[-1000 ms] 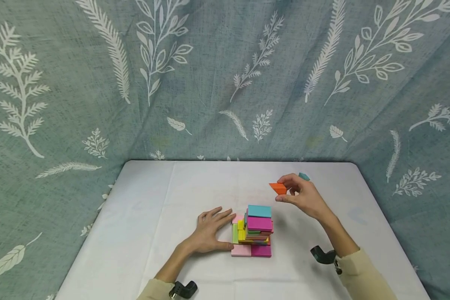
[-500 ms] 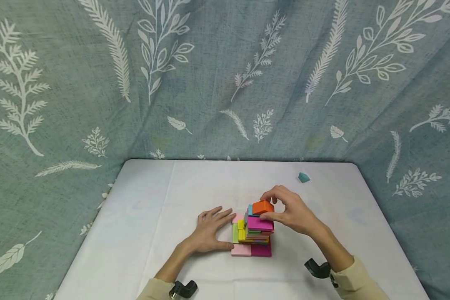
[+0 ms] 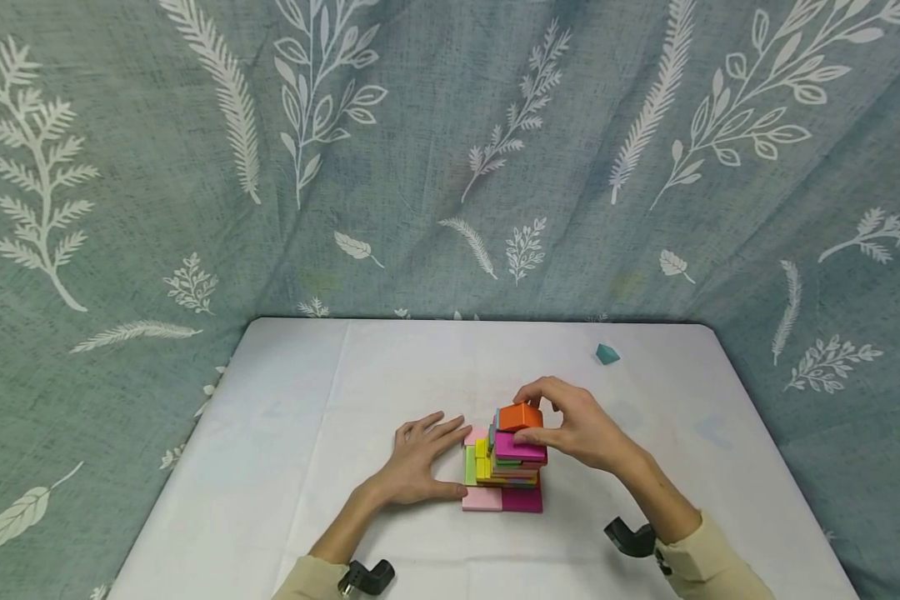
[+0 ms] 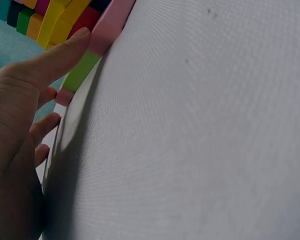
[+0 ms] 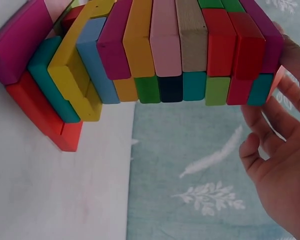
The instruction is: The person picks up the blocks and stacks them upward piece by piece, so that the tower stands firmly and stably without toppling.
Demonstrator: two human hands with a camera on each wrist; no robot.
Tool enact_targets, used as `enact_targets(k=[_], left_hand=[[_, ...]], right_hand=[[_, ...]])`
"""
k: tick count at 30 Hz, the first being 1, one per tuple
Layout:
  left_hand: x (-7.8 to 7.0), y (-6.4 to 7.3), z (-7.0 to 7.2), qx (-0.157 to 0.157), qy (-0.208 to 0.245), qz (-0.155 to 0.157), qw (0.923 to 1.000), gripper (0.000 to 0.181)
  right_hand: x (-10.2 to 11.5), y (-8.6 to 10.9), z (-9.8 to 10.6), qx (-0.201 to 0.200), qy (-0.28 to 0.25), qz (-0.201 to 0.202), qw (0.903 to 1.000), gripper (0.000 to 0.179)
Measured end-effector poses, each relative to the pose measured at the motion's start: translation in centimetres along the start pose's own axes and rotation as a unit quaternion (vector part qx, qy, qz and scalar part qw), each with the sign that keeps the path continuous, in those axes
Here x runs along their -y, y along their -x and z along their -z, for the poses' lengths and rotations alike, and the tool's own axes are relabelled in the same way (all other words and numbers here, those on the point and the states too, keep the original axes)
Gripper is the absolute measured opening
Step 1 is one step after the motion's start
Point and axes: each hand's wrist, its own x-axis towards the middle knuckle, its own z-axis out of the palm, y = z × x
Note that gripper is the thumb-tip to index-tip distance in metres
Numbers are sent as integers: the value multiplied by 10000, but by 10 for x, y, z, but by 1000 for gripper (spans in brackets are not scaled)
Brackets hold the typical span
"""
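Note:
A stepped tower of coloured building blocks stands on the table, wider at its base of pink and magenta pieces. On its top lies an orange block with slanted faces. My right hand pinches that block, thumb in front and fingers behind. In the right wrist view the layers of the tower run sideways up to the fingers. My left hand lies with spread, straight fingers at the base's left side, its thumb and forefinger right at the edge. The left wrist view has the thumb against a pink block.
A small teal faceted block lies toward the back right of the white-covered table. A green leaf-patterned cloth hangs behind the table. Dark wrist camera mounts sit on both forearms.
My right hand has carried the orange block left and toward me onto the tower's top, then shifted slightly left with it. The teal block came into full view. My left hand has stayed put.

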Motion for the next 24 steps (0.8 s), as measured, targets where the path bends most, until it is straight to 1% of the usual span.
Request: enact_targets(k=[8,18,21,24], left_hand=[[0,-1,0,167,-55,155,9997,97],[2,-2,0,142,-115,138,9997,98],[2,-2,0,139,-97,125,9998,98],[1,-1,0,138,-90,104,9998,98]], right_hand=[[0,0,-2,62,-17,-5,10000,43],[0,-2,-2,153,-68,43,9999,47],[-3,-1,1,87,-146,74,9998,51],[-15,-1,10,-124,-281,25,9995,50]])
